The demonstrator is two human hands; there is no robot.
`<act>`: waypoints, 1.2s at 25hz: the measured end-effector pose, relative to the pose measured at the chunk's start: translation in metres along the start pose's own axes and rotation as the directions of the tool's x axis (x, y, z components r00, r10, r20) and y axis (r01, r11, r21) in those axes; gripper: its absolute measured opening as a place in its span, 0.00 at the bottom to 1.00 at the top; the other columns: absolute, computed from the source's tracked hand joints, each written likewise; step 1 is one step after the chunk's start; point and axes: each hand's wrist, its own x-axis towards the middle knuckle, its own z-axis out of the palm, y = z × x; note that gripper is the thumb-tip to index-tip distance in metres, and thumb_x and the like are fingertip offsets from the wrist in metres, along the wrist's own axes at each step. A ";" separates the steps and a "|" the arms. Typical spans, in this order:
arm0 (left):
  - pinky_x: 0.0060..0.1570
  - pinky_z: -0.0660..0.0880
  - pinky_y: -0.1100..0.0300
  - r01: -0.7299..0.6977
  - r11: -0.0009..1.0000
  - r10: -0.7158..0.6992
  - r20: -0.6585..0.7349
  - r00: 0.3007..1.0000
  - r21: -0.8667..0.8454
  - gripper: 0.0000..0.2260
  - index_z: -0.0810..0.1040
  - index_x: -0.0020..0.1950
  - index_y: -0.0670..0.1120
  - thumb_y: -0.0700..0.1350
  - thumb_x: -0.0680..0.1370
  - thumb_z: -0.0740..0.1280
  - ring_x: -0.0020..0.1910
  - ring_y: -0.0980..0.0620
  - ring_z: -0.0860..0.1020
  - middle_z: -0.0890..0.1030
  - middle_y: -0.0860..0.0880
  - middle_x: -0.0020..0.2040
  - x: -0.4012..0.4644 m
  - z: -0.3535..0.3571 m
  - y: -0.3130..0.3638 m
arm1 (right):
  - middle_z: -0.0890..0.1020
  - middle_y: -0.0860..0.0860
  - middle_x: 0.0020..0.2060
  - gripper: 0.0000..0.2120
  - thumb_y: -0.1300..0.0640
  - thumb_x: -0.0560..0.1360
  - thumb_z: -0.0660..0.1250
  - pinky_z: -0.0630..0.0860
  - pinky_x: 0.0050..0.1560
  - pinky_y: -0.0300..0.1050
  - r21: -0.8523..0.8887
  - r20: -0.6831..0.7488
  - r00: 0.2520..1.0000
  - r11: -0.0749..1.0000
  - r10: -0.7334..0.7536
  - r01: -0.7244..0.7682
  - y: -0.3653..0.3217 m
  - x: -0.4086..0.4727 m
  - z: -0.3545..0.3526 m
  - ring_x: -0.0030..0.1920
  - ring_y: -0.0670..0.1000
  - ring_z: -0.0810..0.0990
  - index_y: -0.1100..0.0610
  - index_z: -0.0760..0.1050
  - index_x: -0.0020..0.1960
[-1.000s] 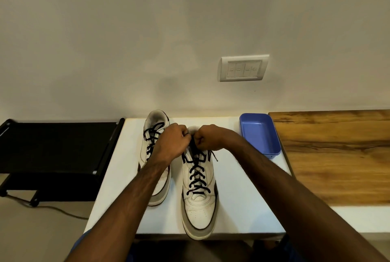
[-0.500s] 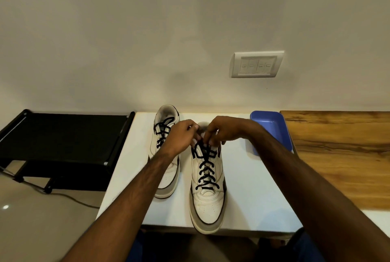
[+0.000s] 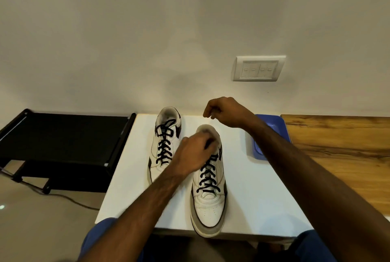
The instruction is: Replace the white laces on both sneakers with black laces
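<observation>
Blue tray [image 3: 285, 127] between white table [image 3: 251, 187] and wooden counter [image 3: 341, 147]

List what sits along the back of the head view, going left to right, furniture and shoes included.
black stand → far sneaker → near sneaker → blue tray → wooden top

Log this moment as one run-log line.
left hand: on right sneaker collar | right hand: raised, fingers curled, hold unclear | both sneakers: black laces | left sneaker: untouched

Your left hand [image 3: 195, 153] rests on the near sneaker [image 3: 209, 187] (black-laced) on the bench [image 3: 253, 198]; your right hand [image 3: 223, 111] hovers, fingers curled.
</observation>
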 end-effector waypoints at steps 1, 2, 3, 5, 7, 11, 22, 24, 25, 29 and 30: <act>0.58 0.72 0.50 -0.023 0.985 0.013 0.061 0.998 0.172 0.15 0.78 0.56 0.48 0.57 0.82 0.61 0.49 0.51 0.79 0.82 0.51 0.51 -0.001 0.009 0.003 | 0.84 0.48 0.51 0.18 0.71 0.77 0.59 0.77 0.52 0.43 -0.044 0.040 0.998 0.997 -0.054 0.056 -0.005 0.010 0.006 0.52 0.48 0.82 0.55 0.82 0.57; 0.59 0.69 0.49 -0.037 0.952 0.016 0.072 0.997 0.305 0.17 0.77 0.56 0.47 0.60 0.81 0.62 0.51 0.49 0.79 0.81 0.50 0.51 -0.001 0.017 0.003 | 0.83 0.49 0.56 0.21 0.73 0.76 0.59 0.75 0.56 0.42 -0.083 0.111 0.988 0.990 -0.108 0.117 -0.012 0.021 0.013 0.56 0.49 0.80 0.55 0.80 0.61; 0.58 0.67 0.49 -0.049 0.926 0.035 0.044 0.998 0.374 0.18 0.76 0.58 0.47 0.60 0.80 0.63 0.53 0.48 0.78 0.81 0.49 0.52 -0.001 0.024 0.001 | 0.82 0.49 0.60 0.25 0.74 0.75 0.60 0.72 0.56 0.40 -0.127 0.191 0.969 0.975 -0.154 0.180 -0.020 0.032 0.024 0.59 0.49 0.78 0.54 0.78 0.65; 0.57 0.67 0.50 -0.095 0.921 0.112 -0.023 0.993 0.377 0.17 0.77 0.60 0.46 0.57 0.79 0.65 0.56 0.46 0.79 0.83 0.48 0.50 -0.003 0.029 -0.005 | 0.79 0.47 0.61 0.29 0.74 0.72 0.62 0.69 0.52 0.37 -0.201 0.321 0.917 0.930 -0.236 0.309 -0.033 0.053 0.048 0.60 0.48 0.76 0.52 0.76 0.68; 0.59 0.67 0.48 -0.124 0.918 0.149 -0.037 0.988 0.377 0.15 0.79 0.58 0.44 0.54 0.80 0.65 0.61 0.44 0.77 0.84 0.47 0.49 -0.004 0.027 -0.008 | 0.79 0.44 0.60 0.26 0.68 0.74 0.64 0.72 0.57 0.43 -0.356 0.417 0.870 0.833 -0.265 0.424 -0.040 0.071 0.073 0.60 0.49 0.77 0.48 0.75 0.68; 0.66 0.63 0.44 -0.178 0.863 0.168 0.062 0.984 0.473 0.14 0.79 0.61 0.42 0.50 0.81 0.65 0.68 0.42 0.73 0.83 0.44 0.57 -0.003 0.016 -0.008 | 0.81 0.44 0.61 0.17 0.57 0.79 0.65 0.50 0.76 0.56 -0.599 0.425 0.885 0.674 -0.190 0.432 -0.027 0.085 0.087 0.68 0.49 0.72 0.47 0.76 0.66; 0.78 0.40 0.38 -0.596 0.366 0.168 0.579 0.798 0.715 0.23 0.70 0.70 0.47 0.36 0.76 0.64 0.70 0.44 0.71 0.77 0.47 0.63 -0.042 -0.058 -0.034 | 0.82 0.50 0.55 0.14 0.45 0.79 0.62 0.59 0.65 0.59 -0.539 0.055 0.976 0.829 0.212 -0.150 0.000 -0.040 0.065 0.61 0.55 0.78 0.51 0.77 0.60; 0.78 0.46 0.39 -0.547 0.419 0.181 0.524 0.832 0.724 0.20 0.72 0.69 0.46 0.41 0.76 0.65 0.68 0.44 0.71 0.76 0.46 0.64 -0.061 -0.060 -0.030 | 0.79 0.49 0.61 0.18 0.45 0.79 0.63 0.61 0.66 0.60 -0.515 0.147 0.967 0.851 0.210 -0.107 -0.007 -0.065 0.073 0.65 0.55 0.75 0.51 0.73 0.66; 0.76 0.51 0.41 -0.501 0.489 0.182 0.478 0.859 0.714 0.19 0.73 0.68 0.45 0.45 0.77 0.64 0.67 0.44 0.71 0.76 0.46 0.63 -0.069 -0.057 -0.026 | 0.77 0.50 0.64 0.21 0.45 0.79 0.65 0.63 0.66 0.59 -0.472 0.225 0.953 0.879 0.200 -0.073 -0.011 -0.073 0.071 0.66 0.55 0.74 0.51 0.71 0.68; 0.67 0.60 0.43 -0.220 0.773 -0.012 0.361 0.932 0.594 0.22 0.70 0.68 0.43 0.56 0.80 0.63 0.63 0.43 0.72 0.77 0.44 0.64 -0.094 -0.039 -0.007 | 0.69 0.51 0.67 0.25 0.48 0.76 0.71 0.67 0.63 0.53 -0.503 0.296 0.954 0.858 0.057 0.105 -0.013 -0.090 0.047 0.66 0.54 0.70 0.49 0.70 0.71; 0.66 0.61 0.44 -0.147 0.842 -0.040 0.332 0.943 0.519 0.23 0.68 0.70 0.44 0.56 0.80 0.64 0.63 0.43 0.73 0.77 0.44 0.63 -0.096 -0.033 -0.005 | 0.70 0.49 0.67 0.26 0.46 0.74 0.72 0.65 0.61 0.53 -0.611 0.286 0.958 0.776 0.029 0.158 -0.011 -0.093 0.042 0.66 0.54 0.69 0.47 0.70 0.71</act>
